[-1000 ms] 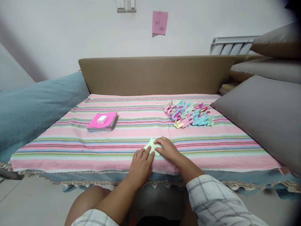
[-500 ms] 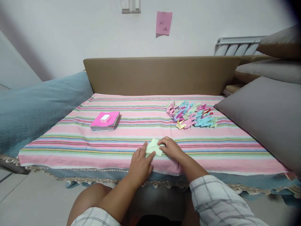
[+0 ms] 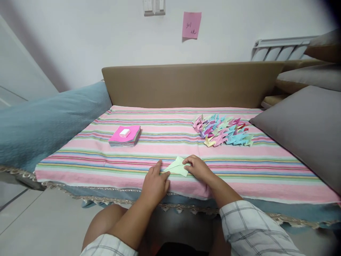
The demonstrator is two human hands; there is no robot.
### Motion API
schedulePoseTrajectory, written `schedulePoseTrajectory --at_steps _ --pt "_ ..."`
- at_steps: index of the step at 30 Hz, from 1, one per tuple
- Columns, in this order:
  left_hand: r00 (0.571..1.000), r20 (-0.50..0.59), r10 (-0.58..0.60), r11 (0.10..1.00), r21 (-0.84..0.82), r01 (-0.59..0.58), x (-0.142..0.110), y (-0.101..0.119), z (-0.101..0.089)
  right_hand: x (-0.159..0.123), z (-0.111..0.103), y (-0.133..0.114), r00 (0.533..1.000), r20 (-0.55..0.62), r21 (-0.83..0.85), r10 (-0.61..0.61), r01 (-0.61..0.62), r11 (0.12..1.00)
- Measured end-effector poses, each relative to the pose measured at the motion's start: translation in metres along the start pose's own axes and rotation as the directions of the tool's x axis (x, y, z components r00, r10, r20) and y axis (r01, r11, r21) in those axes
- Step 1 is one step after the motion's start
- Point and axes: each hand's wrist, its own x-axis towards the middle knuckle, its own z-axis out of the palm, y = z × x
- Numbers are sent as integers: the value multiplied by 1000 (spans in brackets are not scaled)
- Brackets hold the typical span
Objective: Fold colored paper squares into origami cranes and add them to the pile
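A pale green sheet of origami paper lies on the striped cloth in front of me, folded to a narrow point at its left with a seam along its middle. My right hand pinches its right end between thumb and fingers. At the pointed end is my left hand, index finger stretched out past the tip and thumb touching the paper's edge. Behind my right hand sits a pile of folded paper cranes in several colours. Farther left rests a stack of square paper, pink on top, with a small white-and-pink block on it.
The striped cloth covers a sofa seat with a brown backrest. A blue-covered armrest bounds the left side; grey cushions are piled at the right. A pink note hangs on the wall.
My left hand has slid left and toward me along the paper, and the paper's left end now shows as a narrow point. My right hand keeps its pinch. The view has shifted slightly left.
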Motion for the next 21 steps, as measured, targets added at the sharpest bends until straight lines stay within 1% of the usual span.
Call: schedulePoseTrajectory --at_steps 5,9,11,13,15,17,19,21 --pt "999 -14 -29 1000 -12 29 1 -6 -1 0 0 0 1000 -3 -11 5 -5 1000" --pt "997 -65 -32 999 -32 30 5 -7 -5 -2 1 -2 1000 -13 -53 -18 17 998" --pt "992 -123 20 1000 -17 -23 8 -5 -4 -2 2 -2 999 -23 -83 -50 48 995" --pt "977 -177 121 993 14 -120 13 -4 0 -2 3 -2 996 -31 -112 -87 83 990" --pt "956 -183 230 973 42 -226 18 -4 7 -2 3 -1 991 -29 -127 -131 126 984" --pt "942 -152 297 955 45 -294 23 -7 16 -3 3 -1 984 -21 -132 -177 173 976" --pt "944 -126 304 953 41 -301 27 -10 23 -4 0 -1 975 -10 -140 -221 217 966" --pt "954 -113 277 961 19 -277 29 -13 27 -7 -4 0 967 20 -139 -255 255 957"
